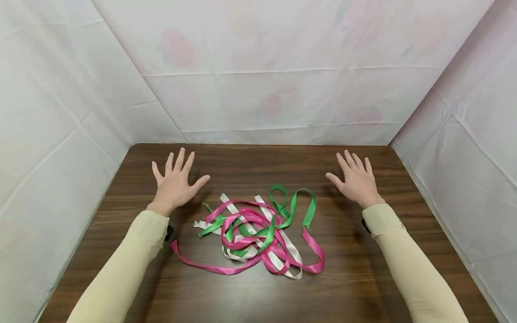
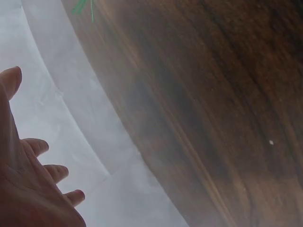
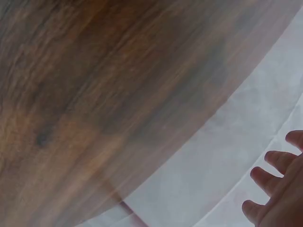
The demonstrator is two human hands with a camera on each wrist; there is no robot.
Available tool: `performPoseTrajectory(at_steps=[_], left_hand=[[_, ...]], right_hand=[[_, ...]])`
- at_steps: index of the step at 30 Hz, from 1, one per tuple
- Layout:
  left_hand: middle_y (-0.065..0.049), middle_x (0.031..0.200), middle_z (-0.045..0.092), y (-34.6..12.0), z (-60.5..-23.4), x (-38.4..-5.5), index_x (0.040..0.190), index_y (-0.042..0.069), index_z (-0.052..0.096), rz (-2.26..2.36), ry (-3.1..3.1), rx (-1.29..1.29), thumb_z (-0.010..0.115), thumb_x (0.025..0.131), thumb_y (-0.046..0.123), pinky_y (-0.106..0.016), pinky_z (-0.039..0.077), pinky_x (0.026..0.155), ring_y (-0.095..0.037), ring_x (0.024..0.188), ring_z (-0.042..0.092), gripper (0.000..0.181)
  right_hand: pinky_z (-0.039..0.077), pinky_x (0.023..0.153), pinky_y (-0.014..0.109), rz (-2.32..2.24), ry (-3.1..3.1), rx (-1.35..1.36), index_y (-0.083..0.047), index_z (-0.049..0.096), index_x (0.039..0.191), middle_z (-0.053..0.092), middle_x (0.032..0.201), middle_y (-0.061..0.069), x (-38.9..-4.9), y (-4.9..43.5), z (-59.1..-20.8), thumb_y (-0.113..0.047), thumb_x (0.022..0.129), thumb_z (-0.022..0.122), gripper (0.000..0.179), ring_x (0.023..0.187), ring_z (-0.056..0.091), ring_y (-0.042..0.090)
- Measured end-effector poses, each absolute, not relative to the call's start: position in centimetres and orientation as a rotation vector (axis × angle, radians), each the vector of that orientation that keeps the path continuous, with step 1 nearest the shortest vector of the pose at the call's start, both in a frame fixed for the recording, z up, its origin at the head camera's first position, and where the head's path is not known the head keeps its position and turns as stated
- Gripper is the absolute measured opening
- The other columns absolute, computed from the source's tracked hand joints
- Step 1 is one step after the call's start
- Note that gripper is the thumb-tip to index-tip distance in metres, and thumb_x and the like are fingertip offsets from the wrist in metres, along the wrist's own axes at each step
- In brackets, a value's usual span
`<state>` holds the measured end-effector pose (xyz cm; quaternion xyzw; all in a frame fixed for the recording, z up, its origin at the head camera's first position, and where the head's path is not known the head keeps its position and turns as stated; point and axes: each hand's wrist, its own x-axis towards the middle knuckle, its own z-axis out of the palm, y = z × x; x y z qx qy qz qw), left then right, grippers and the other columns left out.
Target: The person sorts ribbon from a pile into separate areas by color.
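In the head view a loose tangle of satin ribbons lies on the table between the hands. It has a pink ribbon (image 1: 317, 251), a green ribbon (image 1: 310, 211) and a white ribbon (image 1: 291, 249), looped over one another. One pink end trails out to the left. My left hand (image 1: 174, 186), fingers spread and palm down, is over the table to the left of the tangle and holds nothing. On the other side my right hand (image 1: 357, 181) is spread the same way, apart from the ribbons. Frayed green threads (image 2: 84, 6) show at the top of the left wrist view.
The dark wood-grain table (image 1: 226, 166) has rounded far corners. White cloth (image 1: 258, 103) with faint printed fruit hangs behind it, and more white cloth walls, the left wall (image 1: 52, 134) and the right wall (image 1: 480, 148), stand along both sides.
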<state>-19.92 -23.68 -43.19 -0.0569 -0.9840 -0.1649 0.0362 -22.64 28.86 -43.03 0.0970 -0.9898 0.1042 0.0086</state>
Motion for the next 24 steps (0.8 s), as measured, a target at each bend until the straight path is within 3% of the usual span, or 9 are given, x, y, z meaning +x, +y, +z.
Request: performPoseTrajectory(at_steps=[8,24], left_hand=[[-0.015,0.175,0.005,-22.9,-42.5,-19.6,0.167,0.020,0.012,-0.503,-3.018,-0.244,0.050,0.098,0.068,-0.076,-0.015,0.117,-0.047,0.159,0.003,0.093],[-0.015,0.174,0.012,-20.4,-41.2,-18.6,0.167,0.016,0.017,-0.522,-3.050,-0.373,0.054,0.098,0.064,-0.074,-0.011,0.120,-0.043,0.160,0.008,0.091]], right_hand=[[0.001,0.129,0.061,0.310,-3.044,0.423,-0.015,0.024,0.165,0.021,0.172,0.016,-22.6,28.2,-42.3,-0.069,0.101,0.043,0.085,0.160,0.016,0.040],[0.008,0.129,0.058,0.280,-2.977,0.624,-0.013,0.036,0.161,0.031,0.168,0.016,-21.9,27.1,-41.3,-0.050,0.103,0.058,0.072,0.156,0.026,0.039]])
